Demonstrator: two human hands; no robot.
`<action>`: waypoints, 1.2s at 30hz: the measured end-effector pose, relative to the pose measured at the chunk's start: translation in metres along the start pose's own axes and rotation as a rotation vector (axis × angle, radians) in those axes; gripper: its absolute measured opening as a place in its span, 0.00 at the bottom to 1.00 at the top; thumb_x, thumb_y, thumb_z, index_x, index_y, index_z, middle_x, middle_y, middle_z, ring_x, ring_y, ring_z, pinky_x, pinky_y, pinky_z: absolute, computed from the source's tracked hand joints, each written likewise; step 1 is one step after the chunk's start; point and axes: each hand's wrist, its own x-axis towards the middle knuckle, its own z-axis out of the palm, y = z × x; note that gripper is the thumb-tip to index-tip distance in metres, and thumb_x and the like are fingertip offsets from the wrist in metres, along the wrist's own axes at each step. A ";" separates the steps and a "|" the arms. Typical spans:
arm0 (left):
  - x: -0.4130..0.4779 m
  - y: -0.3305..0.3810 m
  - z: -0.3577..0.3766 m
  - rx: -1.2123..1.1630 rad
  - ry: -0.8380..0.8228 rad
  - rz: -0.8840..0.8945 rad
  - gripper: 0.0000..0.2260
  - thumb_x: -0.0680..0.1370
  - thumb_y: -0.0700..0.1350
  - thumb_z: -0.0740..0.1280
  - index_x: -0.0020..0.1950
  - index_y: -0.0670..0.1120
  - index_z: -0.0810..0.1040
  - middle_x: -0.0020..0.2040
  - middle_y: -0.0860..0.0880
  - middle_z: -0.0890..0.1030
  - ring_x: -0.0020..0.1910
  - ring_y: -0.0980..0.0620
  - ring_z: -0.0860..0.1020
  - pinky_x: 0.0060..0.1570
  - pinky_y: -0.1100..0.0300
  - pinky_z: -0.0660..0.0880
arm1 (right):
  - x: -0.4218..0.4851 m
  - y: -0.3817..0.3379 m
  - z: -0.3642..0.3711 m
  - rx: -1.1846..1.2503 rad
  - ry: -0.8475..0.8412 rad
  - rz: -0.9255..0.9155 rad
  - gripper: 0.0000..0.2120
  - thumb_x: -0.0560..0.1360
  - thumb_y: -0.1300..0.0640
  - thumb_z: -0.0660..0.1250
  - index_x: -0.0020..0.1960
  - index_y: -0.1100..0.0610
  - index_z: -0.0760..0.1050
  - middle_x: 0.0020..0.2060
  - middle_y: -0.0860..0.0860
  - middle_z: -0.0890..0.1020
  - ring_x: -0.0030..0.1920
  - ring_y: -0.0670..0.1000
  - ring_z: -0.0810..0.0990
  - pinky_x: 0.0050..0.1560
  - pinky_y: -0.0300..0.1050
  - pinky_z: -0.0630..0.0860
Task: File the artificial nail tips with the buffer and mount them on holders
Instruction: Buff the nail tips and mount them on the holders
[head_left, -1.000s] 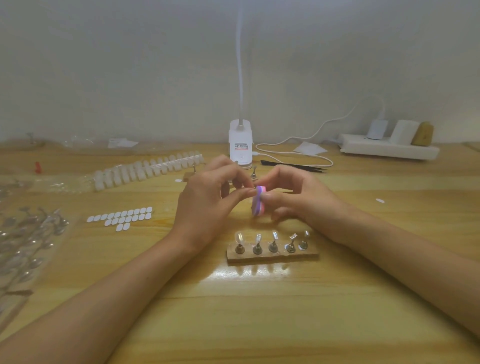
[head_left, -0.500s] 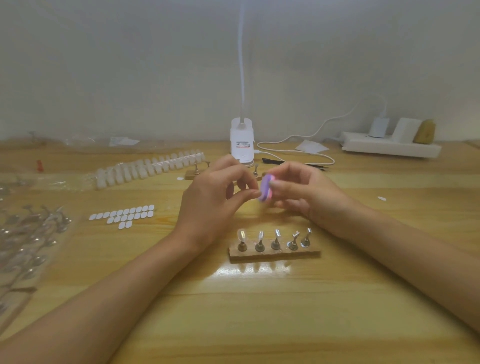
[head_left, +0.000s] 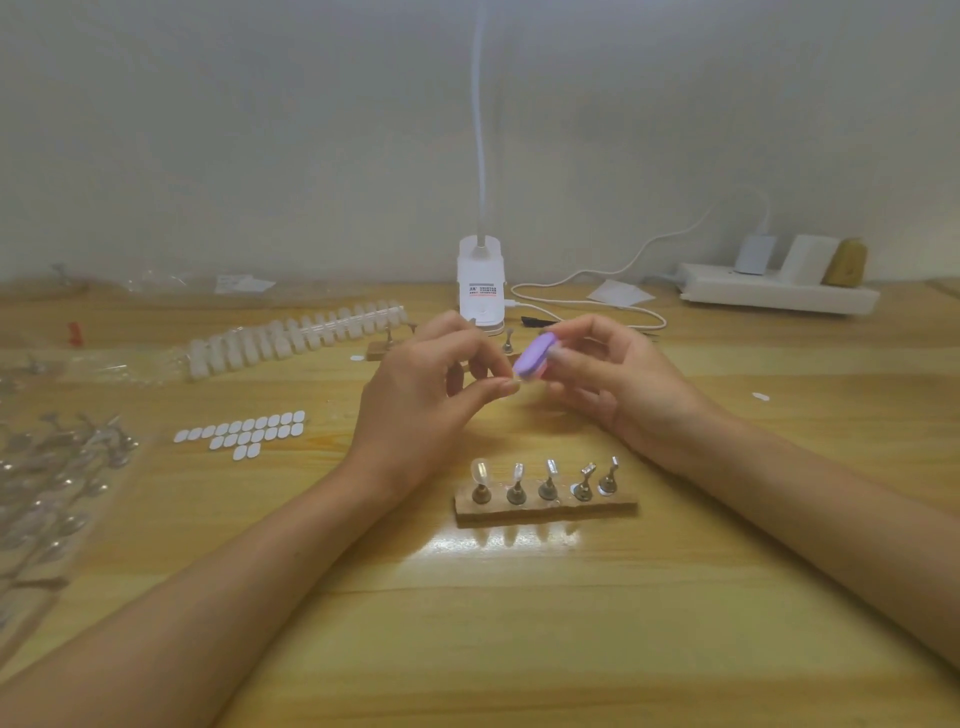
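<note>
The left hand was closed in a pinch, thumb and forefinger meeting on a small clear nail tip that was too tiny for its heading to be told. The right hand gripped the purple buffer with curled fingers, just right of that pinch. The buffer's long axis slanted from lower left to upper right, its broad purple face turned up and leftward, and its lower end met the tip at the left fingertips. Both were held above the bench, between the two hands. The holders stood in a row on a wooden strip nearer the person, below the hands, about equally near to either hand; the leftmost plainly carried a tip.
</note>
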 end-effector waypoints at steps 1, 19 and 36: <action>0.000 0.000 0.000 -0.005 -0.007 -0.004 0.04 0.73 0.43 0.76 0.40 0.49 0.82 0.40 0.56 0.76 0.36 0.51 0.75 0.41 0.45 0.75 | 0.001 0.000 -0.001 0.019 0.018 0.000 0.07 0.75 0.67 0.68 0.52 0.60 0.75 0.48 0.57 0.83 0.44 0.50 0.85 0.44 0.39 0.81; 0.000 -0.002 0.000 -0.019 -0.003 -0.041 0.05 0.73 0.44 0.75 0.40 0.51 0.81 0.41 0.55 0.76 0.36 0.50 0.75 0.43 0.45 0.75 | 0.000 0.002 0.001 -0.178 -0.083 -0.028 0.06 0.77 0.67 0.67 0.53 0.62 0.75 0.49 0.56 0.83 0.47 0.53 0.85 0.47 0.43 0.83; 0.000 -0.001 0.001 0.010 -0.009 -0.039 0.06 0.73 0.45 0.76 0.40 0.54 0.81 0.41 0.56 0.76 0.36 0.52 0.75 0.42 0.44 0.75 | 0.000 0.000 -0.001 -0.074 0.048 -0.043 0.05 0.78 0.65 0.67 0.54 0.61 0.75 0.46 0.53 0.85 0.46 0.49 0.85 0.42 0.38 0.80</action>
